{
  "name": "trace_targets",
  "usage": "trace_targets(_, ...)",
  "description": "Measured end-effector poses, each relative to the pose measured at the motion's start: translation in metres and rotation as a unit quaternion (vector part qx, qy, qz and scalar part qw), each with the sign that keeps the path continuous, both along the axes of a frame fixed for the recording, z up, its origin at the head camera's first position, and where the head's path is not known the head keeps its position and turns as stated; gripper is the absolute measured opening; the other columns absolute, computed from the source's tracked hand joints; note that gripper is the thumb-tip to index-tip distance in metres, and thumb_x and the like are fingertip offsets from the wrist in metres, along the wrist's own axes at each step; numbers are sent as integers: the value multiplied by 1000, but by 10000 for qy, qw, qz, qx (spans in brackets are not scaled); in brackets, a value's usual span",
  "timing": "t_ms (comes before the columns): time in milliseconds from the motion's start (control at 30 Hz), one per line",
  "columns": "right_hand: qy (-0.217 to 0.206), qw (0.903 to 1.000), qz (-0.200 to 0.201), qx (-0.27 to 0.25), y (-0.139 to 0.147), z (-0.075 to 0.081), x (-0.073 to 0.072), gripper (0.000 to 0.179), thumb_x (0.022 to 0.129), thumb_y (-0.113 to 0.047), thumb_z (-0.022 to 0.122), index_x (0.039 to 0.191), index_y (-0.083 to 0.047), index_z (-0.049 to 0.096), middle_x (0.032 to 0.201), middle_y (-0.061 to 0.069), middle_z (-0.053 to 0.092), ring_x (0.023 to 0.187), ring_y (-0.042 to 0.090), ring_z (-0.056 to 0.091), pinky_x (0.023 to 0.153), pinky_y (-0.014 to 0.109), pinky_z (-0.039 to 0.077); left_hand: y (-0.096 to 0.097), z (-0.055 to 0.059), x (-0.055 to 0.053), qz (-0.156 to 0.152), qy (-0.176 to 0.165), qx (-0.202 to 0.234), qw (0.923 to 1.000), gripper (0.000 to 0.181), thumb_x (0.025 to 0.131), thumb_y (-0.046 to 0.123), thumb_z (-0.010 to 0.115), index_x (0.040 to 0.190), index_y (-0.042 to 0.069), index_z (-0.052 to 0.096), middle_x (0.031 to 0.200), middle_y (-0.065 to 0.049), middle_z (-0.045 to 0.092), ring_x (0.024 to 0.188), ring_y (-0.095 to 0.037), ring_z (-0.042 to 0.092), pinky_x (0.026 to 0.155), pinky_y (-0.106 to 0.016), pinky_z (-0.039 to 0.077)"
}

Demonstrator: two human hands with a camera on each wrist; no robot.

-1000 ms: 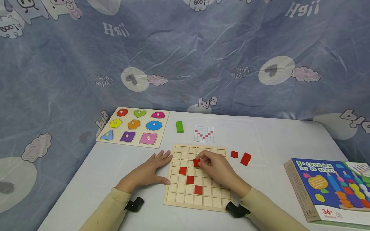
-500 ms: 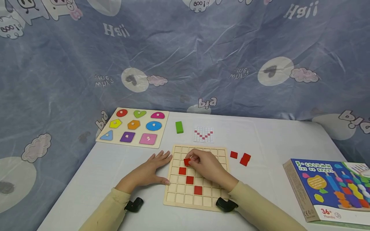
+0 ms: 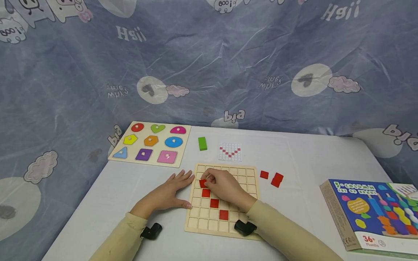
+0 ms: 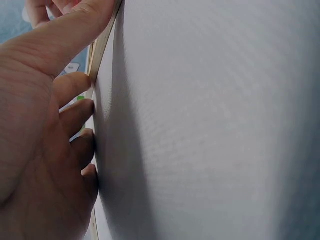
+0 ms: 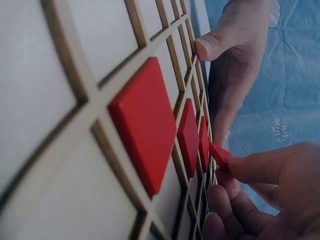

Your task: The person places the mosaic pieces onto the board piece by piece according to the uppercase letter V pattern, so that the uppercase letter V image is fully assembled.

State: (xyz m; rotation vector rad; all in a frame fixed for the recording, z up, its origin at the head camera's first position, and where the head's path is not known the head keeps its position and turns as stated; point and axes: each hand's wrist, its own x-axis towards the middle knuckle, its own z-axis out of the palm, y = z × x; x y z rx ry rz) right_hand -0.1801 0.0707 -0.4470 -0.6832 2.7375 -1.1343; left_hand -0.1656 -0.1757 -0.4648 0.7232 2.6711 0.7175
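A wooden grid board (image 3: 200, 222) lies on the table, with three red square tiles set in a diagonal, the nearest tile (image 3: 223, 215) lowest. My right hand (image 3: 225, 185) pinches another red tile (image 3: 203, 183) between thumb and fingertips, over the board's left side, just beyond the farthest tile of the diagonal. In the right wrist view the pinched tile (image 5: 220, 155) is tilted, close over the grid. My left hand (image 3: 169, 194) lies spread at the board's left edge, thumb and fingertips right at the rim; the left wrist view shows its fingers (image 4: 75, 117) along that edge.
Beyond the board lie a pattern card (image 3: 230, 152) with a red V and a green block (image 3: 203, 144). Loose red tiles (image 3: 277, 179) lie right of the board. A shape puzzle (image 3: 150, 145) sits back left, a toy box (image 3: 375, 217) at right.
My right hand has moved left across the board, carrying the red tile from about the middle to the left side. The left hand has stayed in place.
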Motion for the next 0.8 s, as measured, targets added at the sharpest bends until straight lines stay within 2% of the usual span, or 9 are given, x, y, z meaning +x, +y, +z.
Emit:
trace_targets(467, 40, 9996, 25, 280, -16, -1, -5, 10, 94, -14, 71, 103, -18, 71, 76, -11, 59, 59, 6, 51, 58, 25, 44, -2, -3, -1, -71, 7, 35, 10000, 103, 75, 58, 83, 159, 18, 38, 167, -3, 27, 157, -29, 11, 126, -54, 8)
trace_targets(800, 134, 9993, 70, 333, -20, -3, -7, 10, 91, -11, 74, 97, -17, 70, 81, -11, 59, 67, 7, 54, 62, 26, 46, -1, -1, -1, -39, 13, -6, 10000, 102, 75, 57, 83, 159, 18, 38, 167, -3, 27, 156, -30, 11, 125, -54, 9)
